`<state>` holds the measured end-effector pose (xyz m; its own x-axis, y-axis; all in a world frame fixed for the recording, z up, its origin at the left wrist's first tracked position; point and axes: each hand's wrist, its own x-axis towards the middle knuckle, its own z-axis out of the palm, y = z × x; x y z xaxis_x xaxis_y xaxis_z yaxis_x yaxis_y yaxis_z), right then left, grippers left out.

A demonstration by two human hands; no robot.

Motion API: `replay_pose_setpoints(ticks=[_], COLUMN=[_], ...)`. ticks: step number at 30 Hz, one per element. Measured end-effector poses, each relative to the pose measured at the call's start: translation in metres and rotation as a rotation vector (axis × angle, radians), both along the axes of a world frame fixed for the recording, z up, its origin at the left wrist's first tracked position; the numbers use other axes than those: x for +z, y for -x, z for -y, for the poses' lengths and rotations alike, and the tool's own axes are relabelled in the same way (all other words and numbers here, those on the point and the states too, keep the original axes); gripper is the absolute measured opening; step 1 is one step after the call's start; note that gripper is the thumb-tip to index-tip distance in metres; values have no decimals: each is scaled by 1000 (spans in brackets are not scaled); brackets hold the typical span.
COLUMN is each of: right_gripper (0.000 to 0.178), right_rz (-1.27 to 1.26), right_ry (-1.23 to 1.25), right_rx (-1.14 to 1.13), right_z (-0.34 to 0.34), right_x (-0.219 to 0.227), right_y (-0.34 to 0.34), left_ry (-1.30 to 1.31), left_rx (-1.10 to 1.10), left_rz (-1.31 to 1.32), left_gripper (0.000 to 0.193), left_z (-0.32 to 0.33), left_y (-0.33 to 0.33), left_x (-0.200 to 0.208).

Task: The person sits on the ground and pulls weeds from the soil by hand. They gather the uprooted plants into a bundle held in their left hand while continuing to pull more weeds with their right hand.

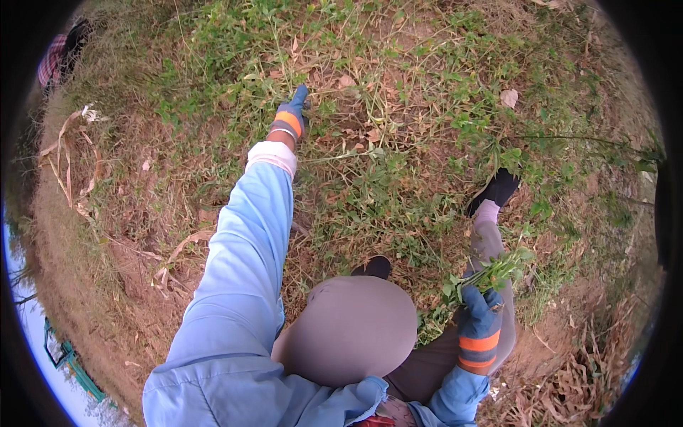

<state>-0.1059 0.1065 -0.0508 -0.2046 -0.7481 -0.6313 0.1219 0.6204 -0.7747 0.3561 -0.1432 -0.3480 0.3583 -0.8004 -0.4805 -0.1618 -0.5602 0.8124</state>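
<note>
My left hand (290, 117), in a blue and grey glove with an orange band, reaches far forward to the ground. Its fingers are closed at the base of low green weeds (267, 78); the fingertips are partly hidden among stems. Close to my right knee, my right hand (479, 320), gloved alike, is closed round a bunch of pulled green weeds (498, 274). Leaves and stems stick out above that fist, off the ground.
My bent knee (356, 327) rises in the middle, and my dark shoe (496, 191) rests among weeds on the right. Cut weeds (363, 192) lie between my arms. Dry stalks (71, 156) lie at left, dry leaves (569, 384) at lower right. Someone's checked clothing (53, 60) shows far left.
</note>
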Motion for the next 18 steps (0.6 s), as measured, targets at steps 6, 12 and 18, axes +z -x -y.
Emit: replay_pose_setpoints(ticks=[6,12,18], right_gripper=[20,19,26], right_rz=[19,-7,22], right_ry=[4,-12,37], right_rx=[-23,-24,42], right_z=[-1,-4,-9], right_x=[-2,-3,-13], right_y=[-6,-3,11], left_ry=[-127,-22,-236], left_rx=[306,307,588], left_rz=[-351,-377,-329], left_gripper=[40,51,72], left_z=[13,22,58], left_y=[37,34,6], left_x=[50,31,-6])
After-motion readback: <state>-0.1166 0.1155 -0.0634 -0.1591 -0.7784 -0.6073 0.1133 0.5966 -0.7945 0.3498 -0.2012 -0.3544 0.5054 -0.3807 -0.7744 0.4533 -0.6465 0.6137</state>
